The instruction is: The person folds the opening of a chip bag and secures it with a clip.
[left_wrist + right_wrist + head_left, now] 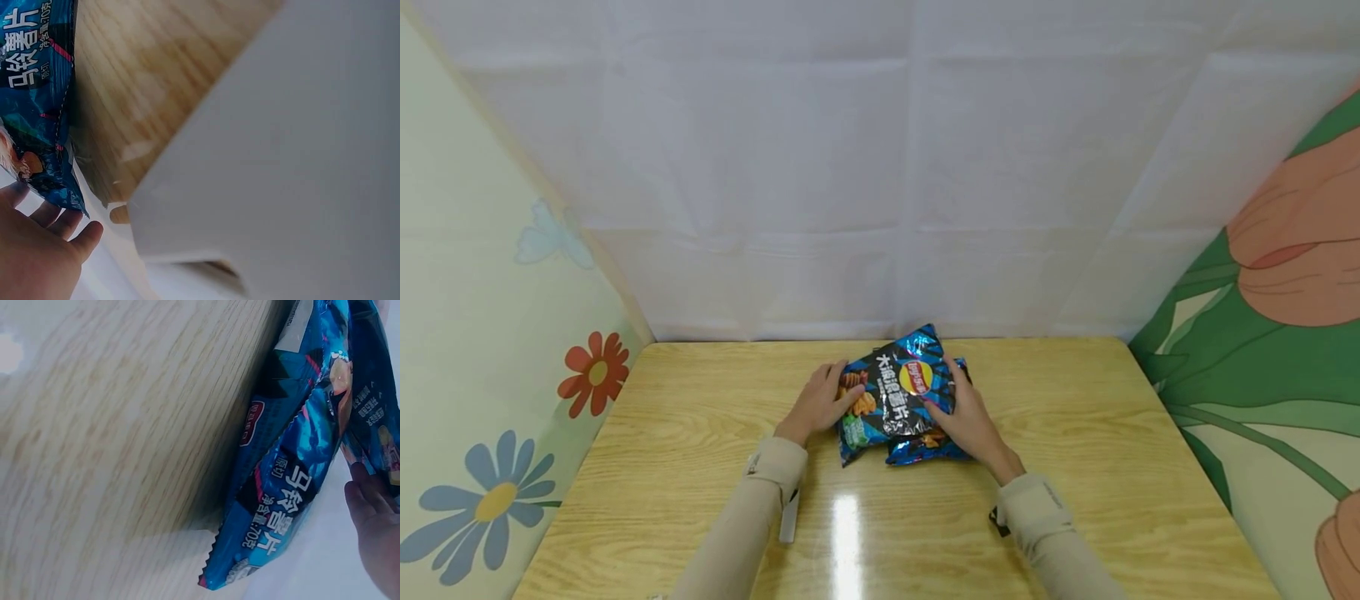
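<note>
A blue and black chip bag [891,392] lies tilted on top of a second blue bag [928,447] in the head view. My left hand [820,402] holds the upper bag's left end, thumb on its front. On the right side, my right hand [968,415] grips the same bag with the thumb on its front. The left wrist view has the bag [37,106] above the fingers of my left hand [47,250]. In the right wrist view the lower bag [281,481] rests on the table, and my right hand [378,531] touches the bag above it.
The wooden table [1075,467] reaches back to a white cloth backdrop [895,167]. Painted flowers cover the side walls. A pale strip [789,517] shows beside the left sleeve, and a small black object [998,522] beside the right cuff.
</note>
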Motion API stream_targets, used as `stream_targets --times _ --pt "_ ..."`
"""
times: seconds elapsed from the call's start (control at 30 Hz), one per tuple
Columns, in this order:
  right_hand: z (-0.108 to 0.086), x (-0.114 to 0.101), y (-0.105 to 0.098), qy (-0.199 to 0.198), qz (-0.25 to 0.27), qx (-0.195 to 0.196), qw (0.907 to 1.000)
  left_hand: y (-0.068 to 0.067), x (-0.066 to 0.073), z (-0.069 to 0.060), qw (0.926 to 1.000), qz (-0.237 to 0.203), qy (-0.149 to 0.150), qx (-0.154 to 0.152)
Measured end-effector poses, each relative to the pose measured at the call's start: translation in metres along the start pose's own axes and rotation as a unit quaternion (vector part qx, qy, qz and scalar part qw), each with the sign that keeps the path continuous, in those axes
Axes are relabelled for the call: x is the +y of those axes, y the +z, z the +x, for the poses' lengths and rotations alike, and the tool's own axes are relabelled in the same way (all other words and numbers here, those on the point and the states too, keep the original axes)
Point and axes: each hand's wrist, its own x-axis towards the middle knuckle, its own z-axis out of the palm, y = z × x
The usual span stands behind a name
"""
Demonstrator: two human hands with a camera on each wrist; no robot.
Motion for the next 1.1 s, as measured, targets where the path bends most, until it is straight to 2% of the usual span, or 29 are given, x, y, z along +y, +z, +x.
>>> stream_targets --times 0.27,0.57,0.87,1.0,1.1 --pt "-0.002 -0.003 0.0 -0.002 -0.005 0.002 1.0 0.004 -0.005 -0.002 1.0 0.0 0.001 0.003" --pt "-0.007 -0.005 -0.001 -0.022 0.005 0.012 0.9997 0.004 -0.002 -0.006 0.9999 -0.011 -0.001 -0.009" --pt "-0.01 -0.006 -0.001 -0.047 -0.021 0.028 0.9983 0.005 -0.002 -0.009 0.9997 -0.013 0.0 -0.018" --pt "-0.011 -0.007 -0.001 -0.048 -0.02 0.027 0.9983 0.004 -0.001 -0.012 0.9995 -0.016 -0.009 -0.026" --pt "-0.012 -0.008 -0.001 -0.042 -0.015 0.025 0.9987 0.003 0.0 -0.013 0.9994 -0.016 -0.001 -0.03"
